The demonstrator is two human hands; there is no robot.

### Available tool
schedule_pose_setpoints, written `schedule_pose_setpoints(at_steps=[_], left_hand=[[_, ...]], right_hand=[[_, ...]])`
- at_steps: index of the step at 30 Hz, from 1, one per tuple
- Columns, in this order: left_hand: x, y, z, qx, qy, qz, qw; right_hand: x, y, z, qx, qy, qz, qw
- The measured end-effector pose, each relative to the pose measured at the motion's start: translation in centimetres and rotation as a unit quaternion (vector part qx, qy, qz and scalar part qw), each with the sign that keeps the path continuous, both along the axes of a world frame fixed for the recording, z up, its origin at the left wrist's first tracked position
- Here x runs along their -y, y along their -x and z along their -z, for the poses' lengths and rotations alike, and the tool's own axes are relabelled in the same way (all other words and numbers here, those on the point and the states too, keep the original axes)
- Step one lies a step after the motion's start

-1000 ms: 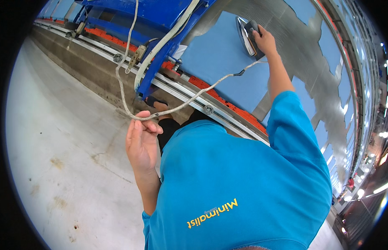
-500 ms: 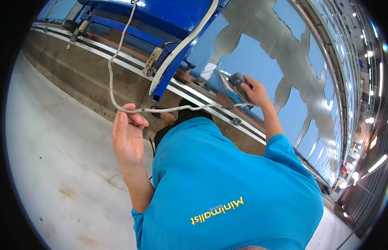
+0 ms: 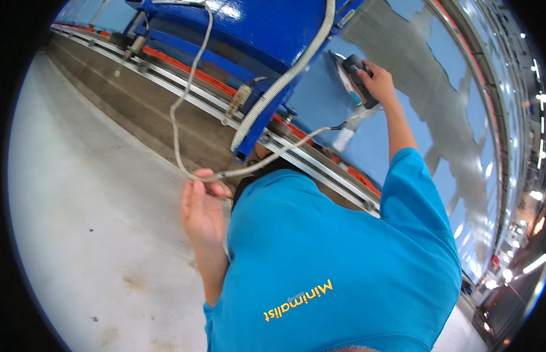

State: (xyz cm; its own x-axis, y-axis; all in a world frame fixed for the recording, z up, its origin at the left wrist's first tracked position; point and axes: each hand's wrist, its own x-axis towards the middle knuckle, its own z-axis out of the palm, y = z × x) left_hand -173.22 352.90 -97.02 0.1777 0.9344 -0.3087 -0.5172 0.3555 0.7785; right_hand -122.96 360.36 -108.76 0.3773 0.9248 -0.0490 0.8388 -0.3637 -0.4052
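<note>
Over the blue cloth (image 3: 317, 97) on the grey table (image 3: 396, 50), the right hand (image 3: 380, 85) is holding an iron (image 3: 350, 82), its fingers closing around the dark handle; the palm and the handle's far side are hiding each other, and whether the iron's plate is lying flat on the cloth is staying hard to tell. Near the person's left side, above the pale floor (image 3: 109, 193), the left hand (image 3: 204, 205) is carrying the cord (image 3: 243, 171) where it is bending, the fingers curling loosely with the thumb close to them; how firmly they are pinching cannot be made out. From there the cord is running to the iron's rear, its last stretch looking blurred, and up towards a blue frame (image 3: 249, 35), which the upper edge is cutting off. A ribbed hose (image 3: 267, 98) is hanging along that frame, its top also leaving view. The shirt (image 3: 337, 252) is covering much of the lower part, and the feet are mostly hiding behind it.
</note>
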Motion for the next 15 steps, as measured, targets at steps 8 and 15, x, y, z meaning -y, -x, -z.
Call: schedule_pose_setpoints(at_steps=[8, 15], left_hand=[[-1.9, -5.1, 3.7, -0.001, -0.028, -0.039, 0.999], [-5.6, -5.1, 7.0, 0.004, -0.068, -0.072, 0.995]], right_hand=[[-2.8, -4.9, 7.8, 0.100, -0.067, 0.004, 0.993], [9.9, 7.9, 8.6, 0.033, 0.005, -0.094, 0.995]])
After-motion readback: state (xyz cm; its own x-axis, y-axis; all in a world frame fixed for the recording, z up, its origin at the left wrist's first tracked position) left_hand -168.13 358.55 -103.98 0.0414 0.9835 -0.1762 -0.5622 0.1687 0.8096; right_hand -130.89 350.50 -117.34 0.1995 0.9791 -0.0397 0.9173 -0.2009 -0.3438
